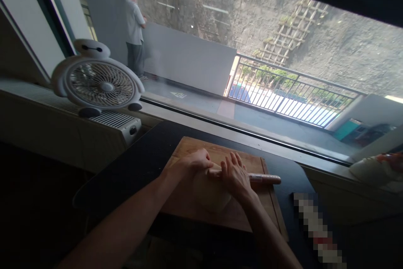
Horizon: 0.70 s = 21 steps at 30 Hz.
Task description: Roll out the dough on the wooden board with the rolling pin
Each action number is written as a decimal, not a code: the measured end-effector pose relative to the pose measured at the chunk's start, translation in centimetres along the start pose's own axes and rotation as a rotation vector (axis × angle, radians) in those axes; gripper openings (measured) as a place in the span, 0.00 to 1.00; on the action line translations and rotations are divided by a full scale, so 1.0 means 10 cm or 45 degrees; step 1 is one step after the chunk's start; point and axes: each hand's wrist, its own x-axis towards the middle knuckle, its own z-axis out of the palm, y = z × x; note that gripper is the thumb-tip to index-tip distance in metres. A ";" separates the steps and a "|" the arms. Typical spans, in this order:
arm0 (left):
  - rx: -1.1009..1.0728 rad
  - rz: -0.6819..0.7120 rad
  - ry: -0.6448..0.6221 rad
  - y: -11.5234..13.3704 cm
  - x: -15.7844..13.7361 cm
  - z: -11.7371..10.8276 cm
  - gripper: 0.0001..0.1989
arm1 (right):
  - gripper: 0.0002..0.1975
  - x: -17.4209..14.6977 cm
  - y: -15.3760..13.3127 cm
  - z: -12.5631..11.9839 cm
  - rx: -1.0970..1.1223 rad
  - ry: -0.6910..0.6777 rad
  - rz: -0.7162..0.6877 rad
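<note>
A pale, rounded sheet of dough (211, 198) lies on a wooden cutting board (237, 220). Across its upper part runs a wooden rolling pin (266, 179), its right end reaching past the board's edge. My right hand (235, 174) is laid over the pin, fingers extended and slightly bent across it. At the dough's upper left edge, my left hand (195, 160) has its fingers closed on the dough, close to the pin's left end. Shadow and my hands hide part of the dough's outline.
The board rests on a dark table (135, 164) below a window. A white fan (107, 87) stands at left on a ribbed heater-like unit (126, 124). A blurred-out long item (319, 231) lies at right. Outside, a person (134, 21) stands near a wall, with a railing (292, 88) further right.
</note>
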 end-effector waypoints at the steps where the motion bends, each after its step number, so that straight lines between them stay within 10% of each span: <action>1: -0.010 0.016 0.032 -0.05 -0.02 -0.01 0.12 | 0.24 -0.09 0.01 0.02 -0.009 0.013 -0.044; 5: -0.025 0.065 0.122 -0.21 -0.10 -0.01 0.14 | 0.25 -0.34 0.02 0.08 -0.057 0.061 -0.029; 12: 0.001 0.030 0.204 -0.24 -0.09 0.04 0.16 | 0.24 0.37 -0.10 0.00 0.046 0.028 0.068; 18: -0.016 0.015 0.233 -0.24 -0.09 0.06 0.20 | 0.24 -0.27 -0.04 0.09 -0.069 0.115 -0.076; 21: -0.013 0.005 0.233 -0.21 -0.12 0.07 0.19 | 0.22 -0.05 -0.07 0.02 -0.086 0.089 -0.026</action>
